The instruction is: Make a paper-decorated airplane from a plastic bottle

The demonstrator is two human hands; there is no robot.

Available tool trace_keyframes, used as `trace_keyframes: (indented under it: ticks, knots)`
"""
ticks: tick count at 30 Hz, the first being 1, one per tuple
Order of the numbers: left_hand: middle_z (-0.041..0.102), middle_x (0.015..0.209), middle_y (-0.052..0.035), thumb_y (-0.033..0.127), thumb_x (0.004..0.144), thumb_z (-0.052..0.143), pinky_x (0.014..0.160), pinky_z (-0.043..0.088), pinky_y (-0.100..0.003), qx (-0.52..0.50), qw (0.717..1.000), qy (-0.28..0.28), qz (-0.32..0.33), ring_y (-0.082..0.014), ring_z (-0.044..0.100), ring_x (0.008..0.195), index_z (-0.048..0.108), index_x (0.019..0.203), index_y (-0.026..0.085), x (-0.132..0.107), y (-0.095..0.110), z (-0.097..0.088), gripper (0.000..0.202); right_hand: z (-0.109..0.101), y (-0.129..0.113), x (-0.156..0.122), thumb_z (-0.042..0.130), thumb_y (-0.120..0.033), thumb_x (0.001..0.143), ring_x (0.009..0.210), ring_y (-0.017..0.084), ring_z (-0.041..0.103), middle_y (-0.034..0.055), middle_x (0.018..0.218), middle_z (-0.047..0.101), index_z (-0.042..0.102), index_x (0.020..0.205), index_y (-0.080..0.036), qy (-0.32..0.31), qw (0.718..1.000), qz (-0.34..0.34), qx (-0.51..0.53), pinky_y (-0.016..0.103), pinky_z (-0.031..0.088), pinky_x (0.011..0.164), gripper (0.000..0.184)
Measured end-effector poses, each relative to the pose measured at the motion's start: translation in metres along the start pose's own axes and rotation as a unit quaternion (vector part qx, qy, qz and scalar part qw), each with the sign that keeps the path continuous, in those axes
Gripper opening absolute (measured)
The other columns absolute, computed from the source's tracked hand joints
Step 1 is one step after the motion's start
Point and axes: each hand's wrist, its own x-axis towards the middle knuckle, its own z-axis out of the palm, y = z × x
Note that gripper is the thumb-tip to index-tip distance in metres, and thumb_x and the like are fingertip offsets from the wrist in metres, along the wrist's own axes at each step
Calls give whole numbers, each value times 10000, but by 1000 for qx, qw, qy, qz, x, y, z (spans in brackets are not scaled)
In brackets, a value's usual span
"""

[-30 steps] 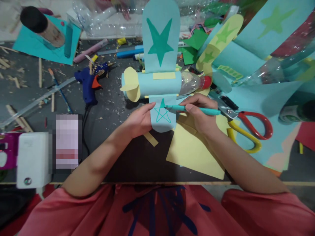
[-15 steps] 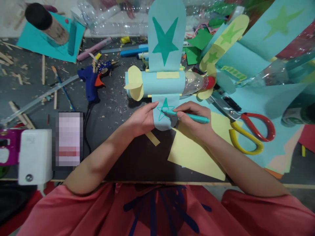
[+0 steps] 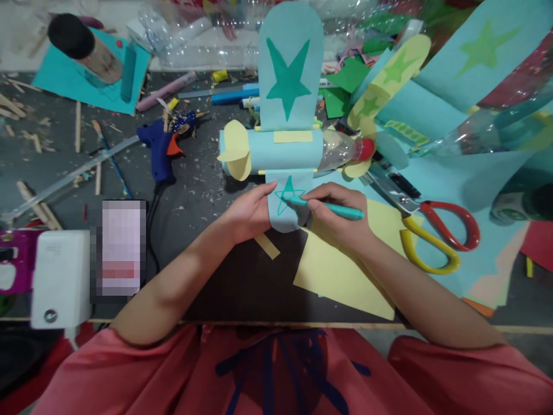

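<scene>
A model plane made from a plastic bottle wrapped in light-blue paper (image 3: 263, 153) lies across the table, its red cap (image 3: 367, 149) to the right. Its far wing (image 3: 288, 106) bears a filled teal star. On the near wing (image 3: 283, 222) is an outlined star with its top point coloured in. My left hand (image 3: 253, 212) grips this near wing's left edge, thumb above and fingers partly hidden underneath. In my right hand (image 3: 341, 213) is a teal marker (image 3: 345, 210), held like a pen, its tip on the star's left part.
Scissors (image 3: 447, 230) and yellow paper (image 3: 341, 279) lie to the right, below another bottle plane (image 3: 436, 109). A blue glue gun (image 3: 159, 150), a phone (image 3: 121, 248) and a white charger (image 3: 60, 279) are at left. Wood scraps and plastic bottles litter the far side.
The view has shifted slightly. Both hands keep their hold, and the marker tip stays at the star's left part with hardly any visible movement.
</scene>
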Motion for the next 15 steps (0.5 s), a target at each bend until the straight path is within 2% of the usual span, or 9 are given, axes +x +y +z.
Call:
trace_keyframes:
  ticks: [6, 15]
  knots:
    - [757, 1101, -127, 250, 1027, 239, 1161, 373, -363, 14, 1000, -14, -7, -234, 655, 1205, 448, 1443, 33, 2, -1, -3, 514, 0, -1, 0, 672, -288, 783, 583, 141, 622, -8, 670, 711, 734, 734, -234, 0, 1000, -1, -3, 282, 485, 550, 96]
    - [752, 1134, -133, 253, 1022, 239, 1148, 383, -375, 15, 1000, -21, -5, -249, 651, 1211, 454, 1448, 28, 3, -1, -5, 528, 0, 1, -1, 675, -281, 801, 587, 142, 629, -10, 672, 712, 735, 753, -241, -3, 1000, -18, -11, 278, 489, 552, 86]
